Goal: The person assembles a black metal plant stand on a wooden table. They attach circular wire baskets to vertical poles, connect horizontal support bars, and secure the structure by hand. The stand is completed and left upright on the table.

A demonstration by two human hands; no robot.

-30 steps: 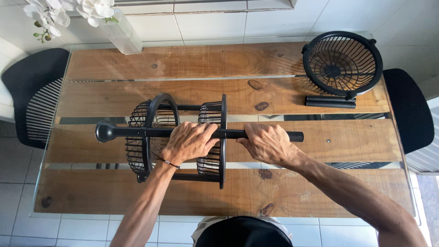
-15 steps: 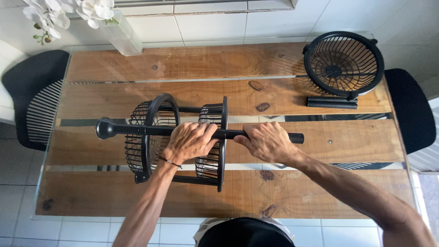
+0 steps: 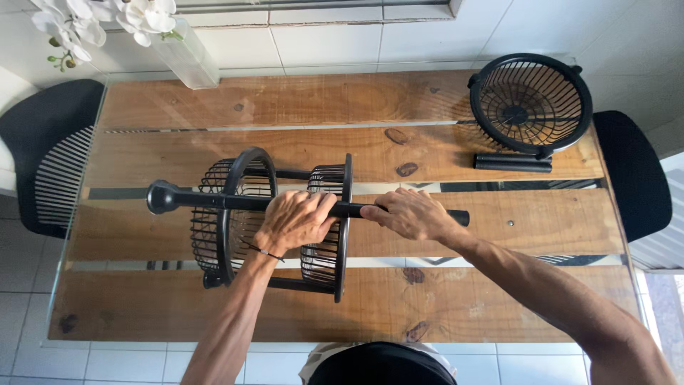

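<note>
Across the middle of the wooden table point(image 3: 499, 235), a black pole point(image 3: 214, 202) lies nearly level, its long axis running left to right with a slight downward slope to the right. Its knobbed end point(image 3: 161, 197) points left; its plain end points right, just past the right hand. The pole passes through two black wire baskets point(image 3: 235, 221) turned on their sides, rims upright, joined by short rods.

Left hand point(image 3: 293, 222): closed over the pole between the two basket rims, fingers wrapped round it from above. Right hand point(image 3: 407, 212): closed on the pole just right of the second rim, fingers curled round the shaft. The pole therefore sits under both palms, extending well left of the left hand.

Compared with one second ago, pole, baskets and both hands hold practically the same position.

Right rear of the table: a third wire basket point(image 3: 531, 103) upright, two short black rods point(image 3: 513, 163) just in front of it.
</note>
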